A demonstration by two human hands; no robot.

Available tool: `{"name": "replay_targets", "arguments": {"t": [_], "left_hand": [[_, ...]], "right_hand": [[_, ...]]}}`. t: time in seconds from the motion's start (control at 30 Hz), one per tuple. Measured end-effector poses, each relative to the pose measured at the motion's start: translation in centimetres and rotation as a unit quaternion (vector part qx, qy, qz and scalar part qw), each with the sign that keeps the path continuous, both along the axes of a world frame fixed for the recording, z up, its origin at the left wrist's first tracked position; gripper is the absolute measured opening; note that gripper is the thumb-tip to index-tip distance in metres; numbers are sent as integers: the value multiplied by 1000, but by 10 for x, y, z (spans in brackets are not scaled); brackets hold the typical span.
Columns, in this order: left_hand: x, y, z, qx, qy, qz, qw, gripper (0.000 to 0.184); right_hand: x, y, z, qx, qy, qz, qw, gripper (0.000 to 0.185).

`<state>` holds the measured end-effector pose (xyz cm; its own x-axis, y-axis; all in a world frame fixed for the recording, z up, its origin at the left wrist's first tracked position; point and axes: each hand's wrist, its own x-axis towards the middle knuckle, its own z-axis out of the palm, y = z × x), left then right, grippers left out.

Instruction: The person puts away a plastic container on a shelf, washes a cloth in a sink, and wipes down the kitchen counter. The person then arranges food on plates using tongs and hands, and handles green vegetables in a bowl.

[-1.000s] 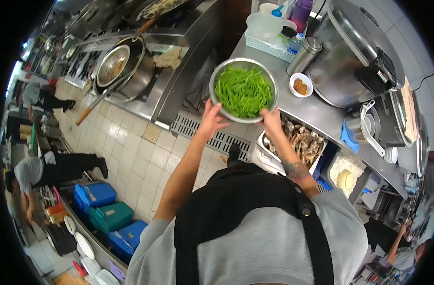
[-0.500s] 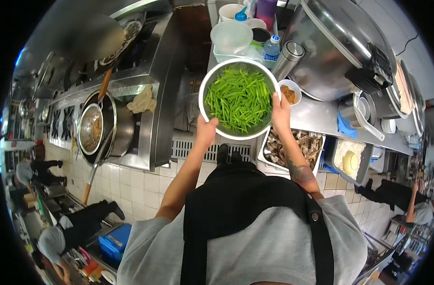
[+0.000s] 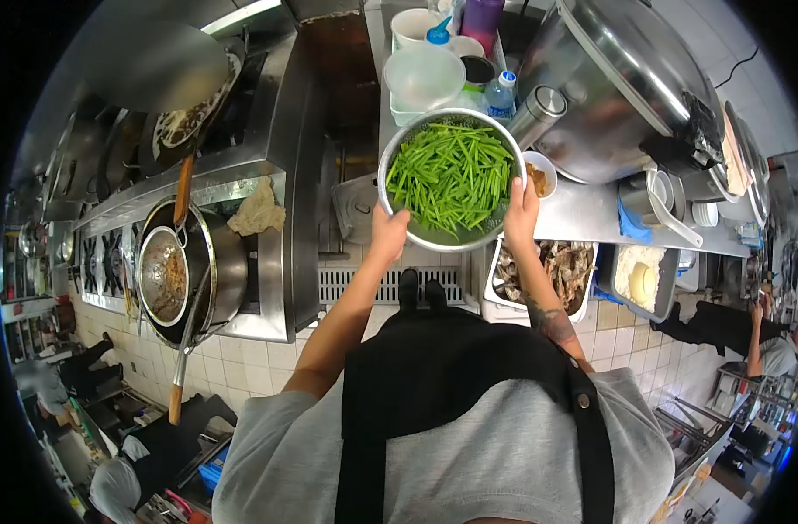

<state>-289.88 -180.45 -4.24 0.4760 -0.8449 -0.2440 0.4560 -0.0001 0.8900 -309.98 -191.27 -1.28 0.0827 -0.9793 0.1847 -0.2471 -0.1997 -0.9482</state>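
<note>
A round metal bowl (image 3: 434, 238) full of cut green vegetable stalks (image 3: 451, 177) is held in front of me, just off the steel counter's near edge. My left hand (image 3: 388, 234) grips its lower left rim, thumb on top. On the right rim my right hand (image 3: 521, 213) is closed, its other fingers hidden under the bowl. A small white bowl of brown paste (image 3: 538, 177) stands on the counter (image 3: 573, 211) beside my right hand.
A stove with a pot (image 3: 228, 266), a strainer (image 3: 165, 275) and a long-handled pan (image 3: 185, 122) stands at left. At right are a large steel cooker (image 3: 604, 96), a dried-food tray (image 3: 566, 275) and a flour bin (image 3: 639, 278). Other people work at both sides.
The view has swung, so the stove and counter now stand straighter before me. Both hands keep hold of the bowl, which now overlaps the counter's left end.
</note>
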Motion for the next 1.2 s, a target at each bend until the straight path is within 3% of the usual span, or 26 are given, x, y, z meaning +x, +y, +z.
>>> {"name": "replay_targets", "arguments": {"t": [0.1, 0.27, 0.37, 0.43, 0.47, 0.5, 0.7, 0.73, 0.83, 0.9, 1.0, 1.03, 1.1, 1.2], "left_hand": [[7, -4, -25, 49, -28, -16, 998, 49], [6, -1, 5, 31, -30, -14, 999, 49], [12, -9, 22, 3, -62, -5, 998, 48], [21, -8, 2, 11, -128, -27, 991, 48], [21, -10, -1, 73, -120, -26, 990, 48], [23, -14, -1, 65, -125, -23, 990, 48], [22, -10, 26, 25, -166, -10, 986, 47], [24, -10, 25, 28, -187, -8, 982, 46], [30, -17, -1, 90, -174, -27, 980, 45], [33, -27, -1, 91, -101, -23, 990, 49], [32, -21, -19, 48, -48, -35, 997, 46], [31, -22, -21, 59, -40, -38, 997, 46], [29, -24, -21, 81, -25, -41, 996, 46], [27, -26, -16, 126, 24, -31, 991, 45]], "right_hand": [[7, -4, -43, 40, -45, -35, 998, 31], [8, -4, -19, 84, -80, -6, 993, 31], [15, 2, 5, 47, -91, -14, 995, 31], [19, -1, -29, 48, -110, -17, 993, 30], [17, 3, -43, 101, -111, -17, 989, 31], [18, -4, -54, 147, -115, -14, 982, 31], [27, -3, -37, 168, -220, -8, 961, 34], [28, -2, -30, 130, -198, -14, 971, 34], [32, -6, -60, 166, -200, -22, 965, 36], [29, -21, -66, 110, -124, -19, 986, 35], [27, -14, -32, 19, -34, -66, 997, 31], [32, -14, -10, -89, 46, -98, 990, 32], [39, -17, 29, -299, 200, -155, 920, 35], [51, -53, 26, -153, 234, 196, 940, 57]]}}
